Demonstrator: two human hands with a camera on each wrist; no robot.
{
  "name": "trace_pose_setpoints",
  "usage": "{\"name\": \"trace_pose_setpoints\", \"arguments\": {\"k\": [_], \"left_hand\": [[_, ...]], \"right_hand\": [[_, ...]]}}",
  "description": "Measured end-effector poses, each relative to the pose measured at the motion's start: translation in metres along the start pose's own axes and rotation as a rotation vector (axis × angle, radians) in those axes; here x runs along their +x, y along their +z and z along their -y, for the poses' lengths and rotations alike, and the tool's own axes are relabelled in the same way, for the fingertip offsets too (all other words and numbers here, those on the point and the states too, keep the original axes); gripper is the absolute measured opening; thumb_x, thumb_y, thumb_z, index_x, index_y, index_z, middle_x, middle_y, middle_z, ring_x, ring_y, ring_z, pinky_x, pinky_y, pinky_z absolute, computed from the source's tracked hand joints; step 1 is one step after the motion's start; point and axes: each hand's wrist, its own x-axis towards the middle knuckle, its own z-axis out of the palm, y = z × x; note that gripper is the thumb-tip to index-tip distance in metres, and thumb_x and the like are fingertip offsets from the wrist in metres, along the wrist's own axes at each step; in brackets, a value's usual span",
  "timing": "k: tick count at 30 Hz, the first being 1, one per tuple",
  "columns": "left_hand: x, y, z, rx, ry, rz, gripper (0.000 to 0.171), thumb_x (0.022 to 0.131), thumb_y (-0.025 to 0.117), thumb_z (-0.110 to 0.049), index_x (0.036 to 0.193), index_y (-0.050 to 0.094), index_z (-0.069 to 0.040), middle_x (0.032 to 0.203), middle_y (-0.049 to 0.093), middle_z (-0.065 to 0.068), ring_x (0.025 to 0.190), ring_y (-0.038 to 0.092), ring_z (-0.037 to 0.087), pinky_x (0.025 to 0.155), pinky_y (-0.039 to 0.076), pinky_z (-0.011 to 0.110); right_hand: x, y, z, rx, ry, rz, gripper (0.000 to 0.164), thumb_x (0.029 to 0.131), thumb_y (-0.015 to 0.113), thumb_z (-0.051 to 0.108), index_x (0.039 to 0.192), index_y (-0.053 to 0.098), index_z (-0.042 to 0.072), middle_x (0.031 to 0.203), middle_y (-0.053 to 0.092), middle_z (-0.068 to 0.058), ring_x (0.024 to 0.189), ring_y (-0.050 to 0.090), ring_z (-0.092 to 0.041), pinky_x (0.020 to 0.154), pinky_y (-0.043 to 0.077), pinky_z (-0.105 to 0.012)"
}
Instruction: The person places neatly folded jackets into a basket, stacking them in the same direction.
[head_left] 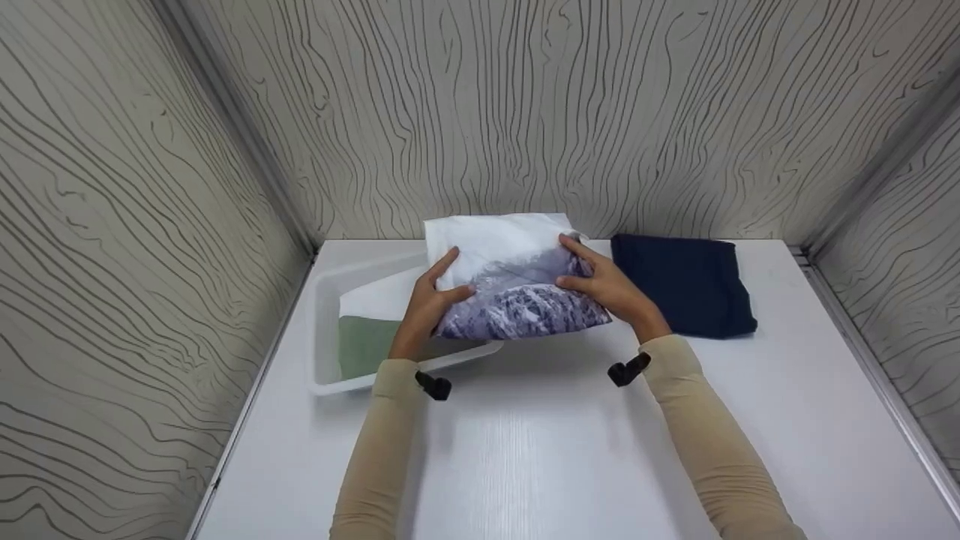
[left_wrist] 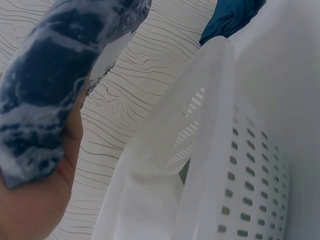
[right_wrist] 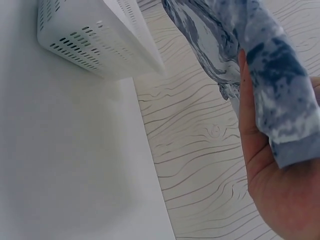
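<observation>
A folded cloth [head_left: 517, 277], white at the far part with a purple-grey rocky mountain print nearer me, is held up between both hands. My left hand [head_left: 429, 307] grips its left edge, with the thumb and index finger on the upper face. The right hand [head_left: 611, 289] grips the opposite edge in the same way. Its other fingers pass behind the cloth, as the right wrist view shows. The cloth overlaps the right part of a white perforated plastic basket [left_wrist: 255, 170] and hides some of it. Inside that basket lie a white cloth [head_left: 379, 296] and a green cloth [head_left: 367, 345].
A folded navy cloth [head_left: 682, 289] lies on the white table [head_left: 517, 465] to the right, near the back wall [head_left: 525, 112]. Wood-grain patterned panels enclose the table at the back and both sides. The basket stands at the table's left.
</observation>
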Motion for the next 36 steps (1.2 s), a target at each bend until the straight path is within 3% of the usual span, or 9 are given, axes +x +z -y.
{"name": "trace_pose_setpoints", "arguments": {"k": [16,24,30,36], "left_hand": [[-0.006,-0.027,0.005,-0.008,0.013,-0.044,0.082,0.090,0.083,-0.022,0.163,0.046,-0.031,0.174,0.033,-0.006,0.167,0.012,0.027,0.133,0.015,0.059],[-0.013,-0.041,0.007,-0.020,-0.031,-0.074,0.081,0.090,0.084,-0.023,0.161,0.047,-0.035,0.175,0.032,-0.009,0.168,0.007,0.029,0.133,0.013,0.061],[-0.014,-0.053,0.011,-0.015,-0.017,-0.084,0.081,0.091,0.082,-0.018,0.163,0.046,-0.026,0.175,0.033,-0.004,0.168,0.012,0.026,0.135,0.012,0.055],[-0.018,-0.065,0.012,-0.022,-0.032,-0.087,0.081,0.090,0.082,-0.018,0.163,0.046,-0.027,0.175,0.033,-0.005,0.167,0.013,0.025,0.135,0.014,0.053]], "right_hand": [[0.022,0.021,0.011,0.039,-0.023,0.064,0.085,0.100,0.075,0.016,0.170,0.028,0.015,0.179,0.016,-0.013,0.168,0.004,-0.034,0.134,0.005,-0.058],[0.028,0.033,0.019,0.032,-0.024,0.095,0.087,0.100,0.077,0.022,0.171,0.027,0.019,0.180,0.016,-0.007,0.168,0.004,-0.032,0.135,0.008,-0.056],[0.034,0.042,0.022,0.039,-0.022,0.108,0.087,0.099,0.077,0.021,0.171,0.028,0.020,0.180,0.017,-0.006,0.168,0.004,-0.031,0.135,0.007,-0.055],[0.039,0.051,0.026,0.060,-0.024,0.127,0.087,0.099,0.077,0.017,0.171,0.028,0.017,0.180,0.016,-0.008,0.168,0.003,-0.032,0.135,0.006,-0.056]]}}
